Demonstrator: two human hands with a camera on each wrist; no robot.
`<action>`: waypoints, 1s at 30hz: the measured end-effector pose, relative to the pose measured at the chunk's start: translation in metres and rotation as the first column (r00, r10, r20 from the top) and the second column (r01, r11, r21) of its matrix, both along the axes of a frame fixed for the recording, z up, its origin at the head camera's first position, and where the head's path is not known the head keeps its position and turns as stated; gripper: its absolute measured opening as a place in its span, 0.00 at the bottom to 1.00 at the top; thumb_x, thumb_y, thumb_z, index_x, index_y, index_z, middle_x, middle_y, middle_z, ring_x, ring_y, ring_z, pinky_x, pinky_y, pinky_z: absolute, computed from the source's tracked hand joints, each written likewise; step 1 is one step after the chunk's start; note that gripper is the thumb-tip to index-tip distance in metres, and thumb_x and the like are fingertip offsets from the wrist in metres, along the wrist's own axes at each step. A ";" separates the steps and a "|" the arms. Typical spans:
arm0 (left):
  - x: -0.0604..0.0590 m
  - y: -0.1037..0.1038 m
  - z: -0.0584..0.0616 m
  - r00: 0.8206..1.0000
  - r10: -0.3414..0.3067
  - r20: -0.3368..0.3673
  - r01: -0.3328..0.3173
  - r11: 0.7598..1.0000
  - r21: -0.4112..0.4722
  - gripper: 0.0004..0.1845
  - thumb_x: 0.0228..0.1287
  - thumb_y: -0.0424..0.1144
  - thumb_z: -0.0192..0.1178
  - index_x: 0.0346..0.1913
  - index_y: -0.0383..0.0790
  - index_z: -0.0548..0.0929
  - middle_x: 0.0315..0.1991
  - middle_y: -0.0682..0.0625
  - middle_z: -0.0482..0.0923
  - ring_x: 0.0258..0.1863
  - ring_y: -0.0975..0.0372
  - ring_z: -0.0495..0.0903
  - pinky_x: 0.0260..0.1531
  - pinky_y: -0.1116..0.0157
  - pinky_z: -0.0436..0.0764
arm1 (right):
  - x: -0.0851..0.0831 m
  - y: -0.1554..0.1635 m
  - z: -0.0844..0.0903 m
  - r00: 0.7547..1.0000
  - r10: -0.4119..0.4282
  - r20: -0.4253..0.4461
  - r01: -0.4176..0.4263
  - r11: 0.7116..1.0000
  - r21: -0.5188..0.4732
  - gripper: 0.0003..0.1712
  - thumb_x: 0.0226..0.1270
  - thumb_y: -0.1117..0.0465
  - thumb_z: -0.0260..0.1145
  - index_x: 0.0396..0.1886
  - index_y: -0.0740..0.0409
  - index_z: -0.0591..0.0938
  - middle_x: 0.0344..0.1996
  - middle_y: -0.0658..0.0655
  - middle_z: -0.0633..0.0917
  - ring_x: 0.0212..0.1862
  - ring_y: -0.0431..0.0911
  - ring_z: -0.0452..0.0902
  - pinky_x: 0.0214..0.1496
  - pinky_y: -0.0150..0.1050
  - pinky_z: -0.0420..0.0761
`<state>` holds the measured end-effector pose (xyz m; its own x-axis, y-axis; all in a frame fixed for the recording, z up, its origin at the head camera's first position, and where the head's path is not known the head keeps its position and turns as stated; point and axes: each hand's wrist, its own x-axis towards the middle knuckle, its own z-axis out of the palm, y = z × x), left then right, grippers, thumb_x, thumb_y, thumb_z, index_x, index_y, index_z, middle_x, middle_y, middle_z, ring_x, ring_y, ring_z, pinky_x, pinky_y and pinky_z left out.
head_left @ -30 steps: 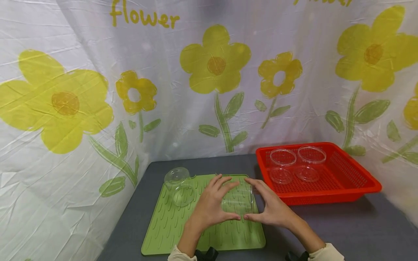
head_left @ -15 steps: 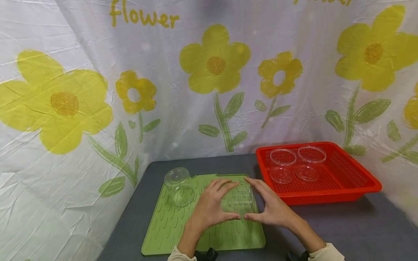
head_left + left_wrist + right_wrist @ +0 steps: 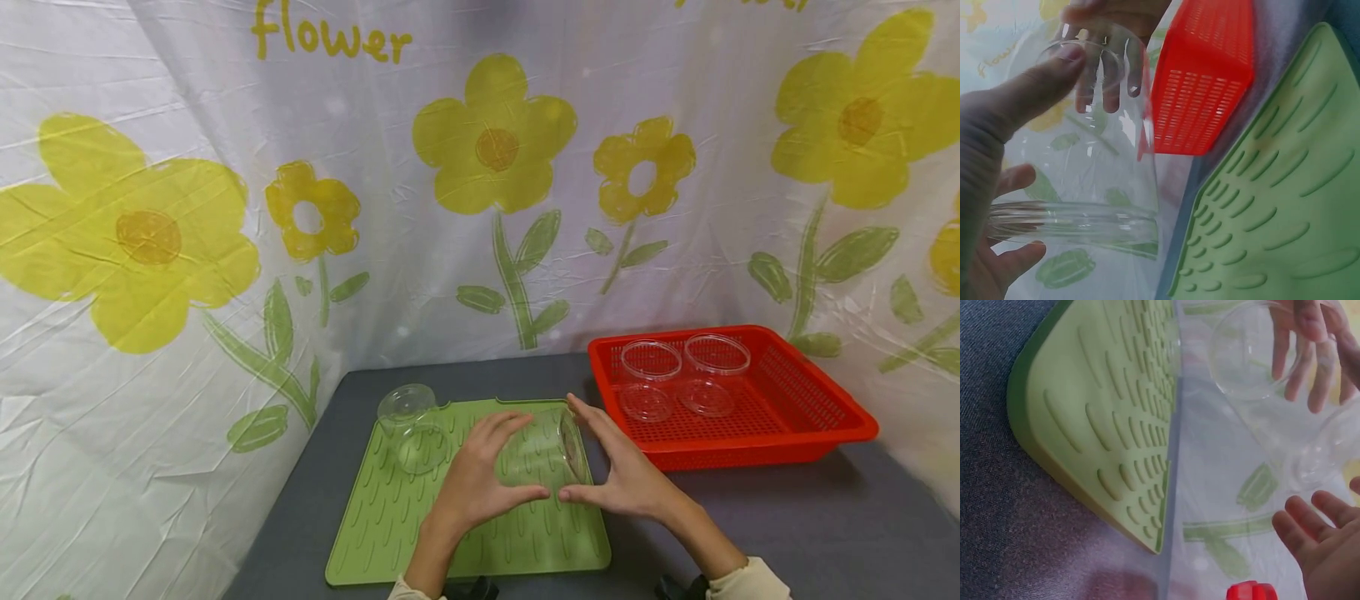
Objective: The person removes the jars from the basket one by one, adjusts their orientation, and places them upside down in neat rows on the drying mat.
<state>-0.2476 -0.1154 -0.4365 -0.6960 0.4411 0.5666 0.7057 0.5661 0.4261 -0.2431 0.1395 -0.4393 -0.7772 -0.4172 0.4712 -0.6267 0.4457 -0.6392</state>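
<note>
Both hands hold a clear glass cup [image 3: 534, 450] sideways over the green ribbed mat [image 3: 390, 533]. My left hand [image 3: 472, 475] curves round one end of it, and in the left wrist view the left thumb [image 3: 1054, 78] lies along the clear wall. My right hand [image 3: 633, 475] spans the other end, thumb below and fingers above in the head view. Through the glass the left wrist view also shows the right hand's fingers. Another clear glass cup [image 3: 412, 429] stands on the mat at the far left.
A red perforated basket [image 3: 825, 429] sits at the back right with two clear glass cups [image 3: 651, 362] upright inside. The dark grey table [image 3: 757, 508] surrounds the mat. A white curtain [image 3: 375, 275] with yellow flowers hangs close behind.
The cup between the hands has turned, so its right end now shows as a tilted oval. Both hands have shifted slightly, the right fingers lifting a little. The other cups have not moved.
</note>
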 end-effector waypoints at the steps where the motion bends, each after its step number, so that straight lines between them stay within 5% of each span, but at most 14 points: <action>1: 0.000 0.000 -0.001 1.000 -0.002 0.017 0.001 1.000 0.024 0.51 0.44 0.57 0.82 0.74 0.61 0.69 0.70 0.58 0.72 0.70 0.59 0.71 0.62 0.50 0.80 | 0.000 0.000 0.000 1.000 0.001 0.007 -0.001 1.000 -0.013 0.68 0.49 0.47 0.85 0.83 0.39 0.51 0.75 0.54 0.67 0.71 0.55 0.69 0.68 0.52 0.77; 11: 0.004 0.001 -0.008 0.990 -0.010 0.141 -0.026 0.968 0.250 0.50 0.48 0.53 0.81 0.75 0.56 0.68 0.71 0.56 0.71 0.72 0.54 0.70 0.65 0.41 0.75 | -0.001 -0.001 0.000 0.998 0.010 0.064 -0.002 0.992 -0.122 0.66 0.49 0.56 0.85 0.82 0.41 0.54 0.75 0.57 0.68 0.73 0.56 0.67 0.70 0.35 0.75; 19: 0.006 0.007 -0.011 0.966 -0.111 0.233 0.009 0.917 0.399 0.49 0.54 0.45 0.79 0.77 0.55 0.64 0.75 0.48 0.68 0.75 0.51 0.67 0.72 0.43 0.68 | 0.000 -0.006 0.003 0.985 0.044 0.170 -0.010 0.981 -0.193 0.61 0.52 0.58 0.82 0.81 0.48 0.56 0.78 0.61 0.64 0.71 0.66 0.69 0.67 0.65 0.73; 26: 0.005 0.009 -0.013 0.950 -0.167 0.266 0.034 0.896 0.443 0.47 0.58 0.44 0.76 0.78 0.54 0.61 0.77 0.49 0.64 0.77 0.51 0.64 0.74 0.44 0.65 | -0.003 -0.010 0.001 0.981 0.112 0.161 -0.063 0.957 -0.283 0.58 0.53 0.64 0.81 0.80 0.47 0.59 0.75 0.59 0.67 0.70 0.59 0.72 0.68 0.47 0.76; 30: 0.004 0.011 -0.017 0.945 -0.198 0.260 0.061 0.889 0.453 0.46 0.61 0.45 0.75 0.78 0.54 0.60 0.77 0.50 0.64 0.77 0.48 0.64 0.74 0.44 0.65 | -0.003 -0.014 -0.001 0.972 0.164 0.170 -0.095 0.931 -0.352 0.56 0.55 0.65 0.80 0.79 0.46 0.59 0.74 0.60 0.69 0.69 0.46 0.74 0.66 0.38 0.78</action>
<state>-0.2435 -0.1048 -0.4531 -0.8126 0.2965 0.5017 0.5648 0.1883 0.8035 -0.2462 0.1257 -0.4403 -0.8171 -0.3622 0.4485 -0.5136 0.1041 -0.8517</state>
